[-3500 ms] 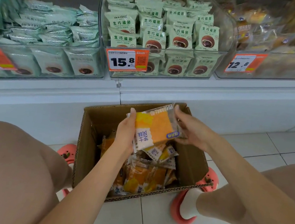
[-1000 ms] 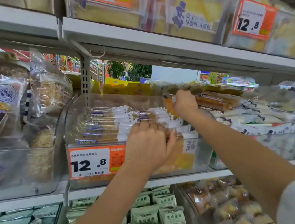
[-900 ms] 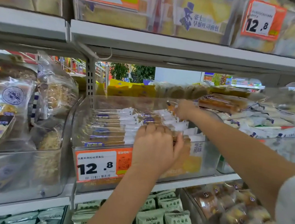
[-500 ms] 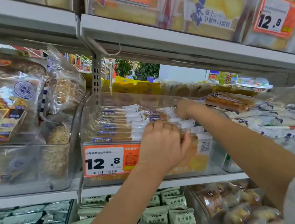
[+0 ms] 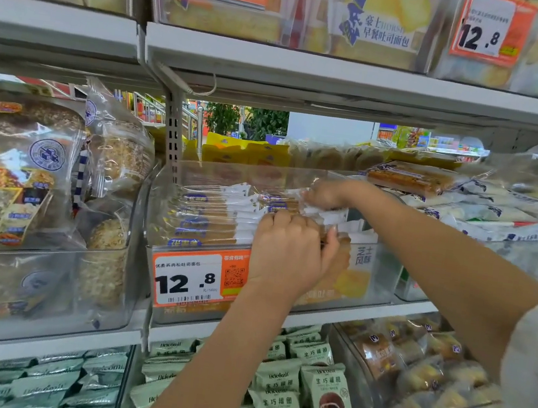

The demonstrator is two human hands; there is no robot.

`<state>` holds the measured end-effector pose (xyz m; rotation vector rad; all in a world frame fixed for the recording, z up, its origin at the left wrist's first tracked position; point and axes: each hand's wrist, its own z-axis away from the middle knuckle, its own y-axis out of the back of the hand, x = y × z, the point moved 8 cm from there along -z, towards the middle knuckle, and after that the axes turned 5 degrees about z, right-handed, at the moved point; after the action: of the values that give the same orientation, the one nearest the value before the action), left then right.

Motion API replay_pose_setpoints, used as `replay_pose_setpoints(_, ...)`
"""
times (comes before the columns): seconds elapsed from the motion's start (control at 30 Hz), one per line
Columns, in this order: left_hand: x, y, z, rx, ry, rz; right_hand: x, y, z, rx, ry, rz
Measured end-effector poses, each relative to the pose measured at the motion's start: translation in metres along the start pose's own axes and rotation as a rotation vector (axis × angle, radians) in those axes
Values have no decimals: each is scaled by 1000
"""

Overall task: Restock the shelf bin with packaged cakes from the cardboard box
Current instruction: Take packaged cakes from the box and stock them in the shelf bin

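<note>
Clear shelf bin [image 5: 168, 224] on the middle shelf, orange price tag [image 5: 198, 278] reading 12.8 clipped to its front wall. Inside the bin, packaged cakes [image 5: 214, 217] stand on edge in a row, white-and-tan wrappers. At the bin's front right corner one cake pack [image 5: 354, 278] faces outward, yellow cake showing through the wall.

Left hand [image 5: 288, 251] at the bin's front rim, fingers curled over the pack tops, gripping them against the row. Right hand [image 5: 322, 195] reaches deeper, toward the bin's back, fingers pinching the top edge of a pack; partly blurred.

Left of the bin: bagged oat breads [image 5: 22, 176] in another clear tub. Right of it: white-wrapped loaves [image 5: 487, 213]. Below the bin: green snack packs [image 5: 321, 387]. Above it, a shelf with toast bread [image 5: 379, 22].
</note>
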<state>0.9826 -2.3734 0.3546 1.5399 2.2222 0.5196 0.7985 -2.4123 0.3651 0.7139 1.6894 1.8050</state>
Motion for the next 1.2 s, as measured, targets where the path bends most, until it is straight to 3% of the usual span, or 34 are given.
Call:
replay_pose_setpoints(0.1, 5, 3, 2, 5, -103, 75, -2, 25, 50, 220, 68, -229)
replay_pose_setpoints(0.17, 23, 11, 21, 94, -365, 83, -2, 35, 103, 430, 140, -333)
replay_pose_setpoints(0.23, 47, 23, 64, 172, -670, 106, 3, 30, 173, 785, 209, -468)
replay_pose_setpoints(0.3, 59, 33, 116, 196, -781, 193, 10, -11, 255, 1158, 234, -683)
replay_pose_setpoints(0.37, 66, 29, 171, 113, -748, 286, 0, -90, 313, 1238, 223, -768)
replay_pose_setpoints(0.4, 69, 20, 200, 26, -714, 315, -11, -136, 327, 1134, 211, -753)
replay_pose_setpoints(0.53, 75, -26, 332, -420, -571, 359, -51, -344, 325, 235, 29, -546)
replay_pose_setpoints(0.57, 75, -32, 362, -554, -518, 351, -56, -384, 327, 102, 17, -453)
replay_pose_setpoints(0.67, 65, -50, 459, -1069, -288, 267, -58, -467, 334, -69, -21, -366)
replay_pose_setpoints(0.7, 57, -55, 491, -1174, -207, 249, -57, -492, 333, -153, -31, -323)
replay_pose_setpoints(0.83, 33, -51, 576, -1374, 110, 262, -56, -584, 339, -616, -34, -138)
replay_pose_setpoints(0.97, 22, -48, 606, -1413, 293, 313, -93, -622, 353, -792, 313, 101)
replay_pose_setpoints(1.07, 27, -54, 599, -1365, 353, 389, -120, -622, 353, -675, 537, 337)
replay_pose_setpoints(1.2, 27, -64, 607, -1377, 555, 555, -131, -623, 346, -667, 576, 342)
